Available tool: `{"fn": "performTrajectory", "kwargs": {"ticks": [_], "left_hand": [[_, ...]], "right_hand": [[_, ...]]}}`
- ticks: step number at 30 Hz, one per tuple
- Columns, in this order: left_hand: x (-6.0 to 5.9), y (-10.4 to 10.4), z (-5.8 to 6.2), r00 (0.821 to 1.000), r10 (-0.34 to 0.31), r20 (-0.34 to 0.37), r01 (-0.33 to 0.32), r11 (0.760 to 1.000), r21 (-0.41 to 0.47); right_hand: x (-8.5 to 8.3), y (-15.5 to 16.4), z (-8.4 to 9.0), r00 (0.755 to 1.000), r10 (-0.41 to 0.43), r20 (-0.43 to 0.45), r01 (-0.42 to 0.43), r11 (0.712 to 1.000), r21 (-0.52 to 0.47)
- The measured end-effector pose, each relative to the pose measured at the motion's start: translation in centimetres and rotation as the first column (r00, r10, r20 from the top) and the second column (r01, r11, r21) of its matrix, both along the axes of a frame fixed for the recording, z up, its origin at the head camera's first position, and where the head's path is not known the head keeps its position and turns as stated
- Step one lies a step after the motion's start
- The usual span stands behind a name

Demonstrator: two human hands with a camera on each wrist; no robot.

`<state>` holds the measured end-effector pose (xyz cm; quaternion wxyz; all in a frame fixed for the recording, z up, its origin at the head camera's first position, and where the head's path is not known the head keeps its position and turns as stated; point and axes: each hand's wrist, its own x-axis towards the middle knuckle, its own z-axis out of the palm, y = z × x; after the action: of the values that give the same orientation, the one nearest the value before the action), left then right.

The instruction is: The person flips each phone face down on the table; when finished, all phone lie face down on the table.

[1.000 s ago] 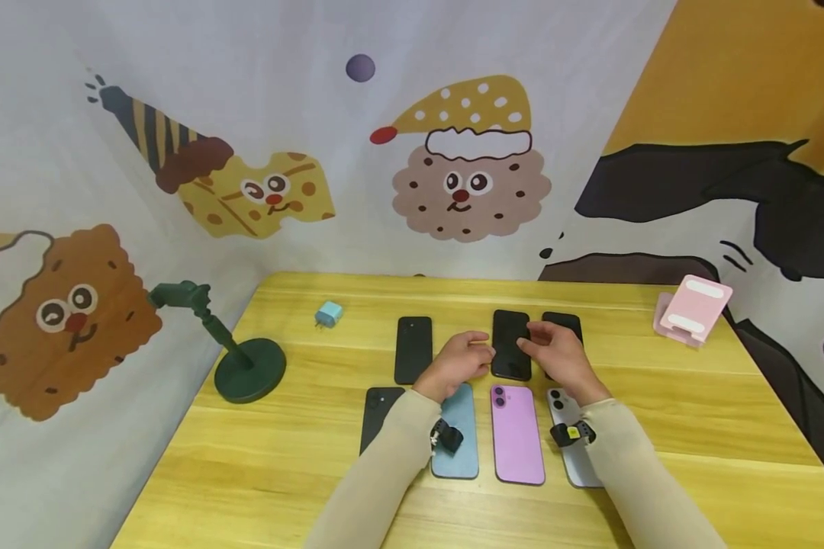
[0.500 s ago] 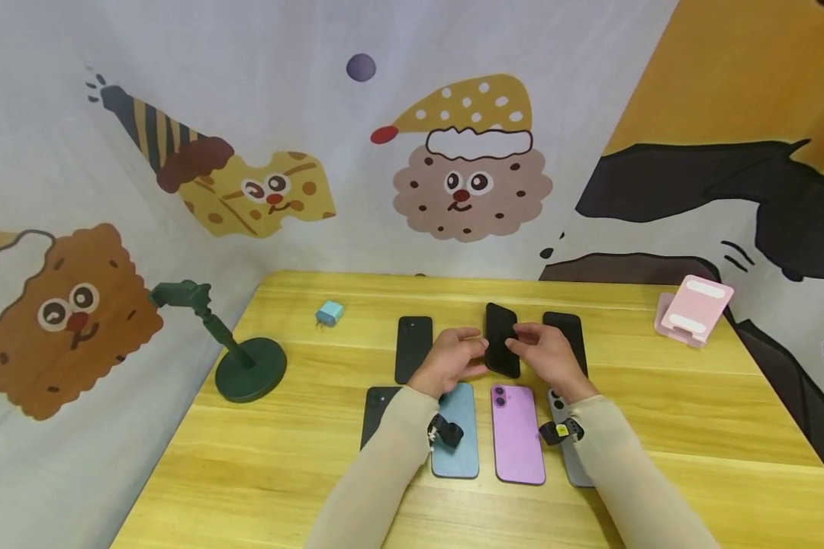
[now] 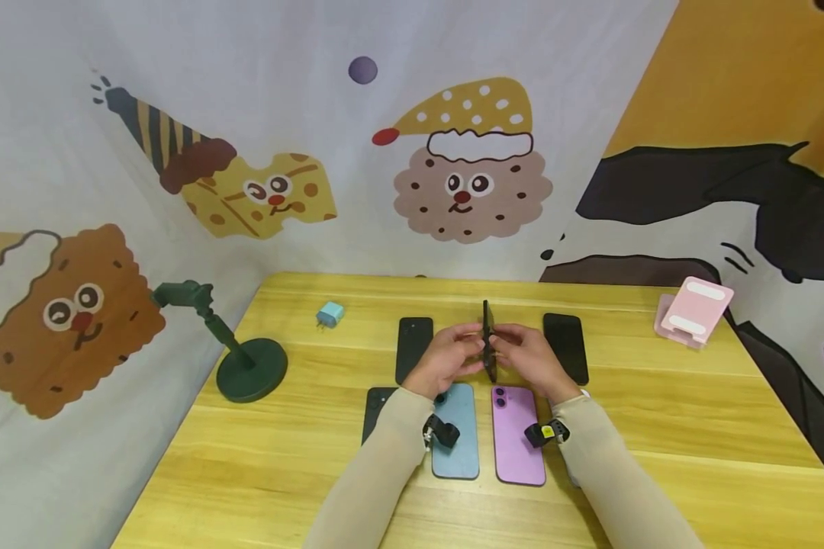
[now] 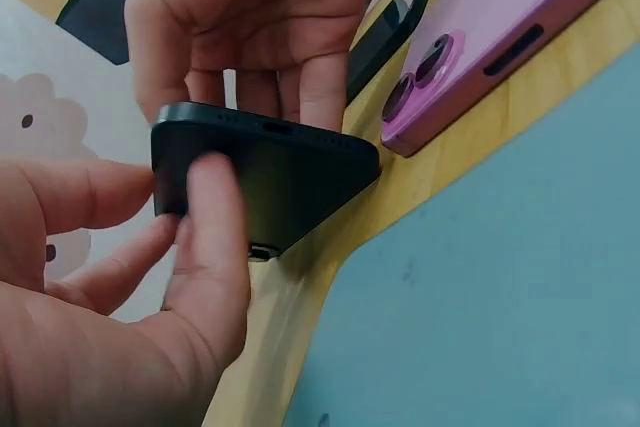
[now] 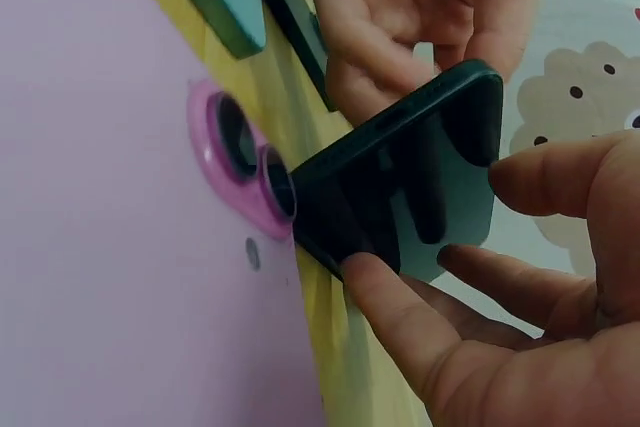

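A dark smartphone [image 3: 487,319] stands upright on edge between both hands, over the table. My left hand [image 3: 446,358] holds it from the left; in the left wrist view the thumb lies on its dark back [image 4: 300,172], fingers at its edge. My right hand [image 3: 530,357] grips it from the right, and in the right wrist view the fingertips meet the glossy screen [image 5: 465,197] and its edges. Below the hands lie a pink phone [image 3: 518,450] and a light blue phone [image 3: 463,454], camera side up. A pale phone is mostly hidden under the right forearm.
Dark phones lie at upper left [image 3: 412,343], lower left [image 3: 376,408] and right [image 3: 566,347]. A green jointed stand [image 3: 250,374] and a blue charger plug [image 3: 329,313] are to the left, a pink phone stand [image 3: 696,309] far right. Printed cloth [image 3: 357,191] hangs behind the table.
The dark phone lay flat, then was tilted up by the right hand; now it is on edge and further left. The right hand moved left with it, and the left hand now holds it too.
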<state>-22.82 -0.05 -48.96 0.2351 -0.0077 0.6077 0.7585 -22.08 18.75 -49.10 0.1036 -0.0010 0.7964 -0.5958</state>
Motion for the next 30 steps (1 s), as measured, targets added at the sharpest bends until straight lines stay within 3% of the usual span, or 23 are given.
{"fn": "performTrajectory", "kwargs": {"ticks": [7,14,20,24,30], "left_hand": [[0.1,0.0,-0.3,0.995,-0.096,-0.017,0.095,0.994,-0.048],[0.4,0.6,-0.2,0.984,-0.171,-0.051,0.166,0.982,-0.086],[0.6,0.6,-0.2,0.981,-0.185,-0.05,0.18,0.979,-0.093],[0.4,0.1,-0.3,0.989,-0.147,-0.034,0.145,0.988,-0.054],[-0.2,-0.9,-0.5,0.998,-0.001,0.059,-0.003,0.998,0.066]], "right_hand": [[0.2,0.1,0.4,0.999,0.015,0.036,-0.012,0.997,-0.074],[0.3,0.5,0.8,0.999,-0.019,0.035,0.019,1.0,0.005],[0.2,0.9,0.6,0.999,-0.027,0.023,0.026,0.999,0.029],[0.3,1.1,1.0,0.999,-0.029,0.028,0.028,0.998,0.051],[1.0,0.7,3.3,0.999,-0.05,-0.02,0.05,0.998,0.048]]}}
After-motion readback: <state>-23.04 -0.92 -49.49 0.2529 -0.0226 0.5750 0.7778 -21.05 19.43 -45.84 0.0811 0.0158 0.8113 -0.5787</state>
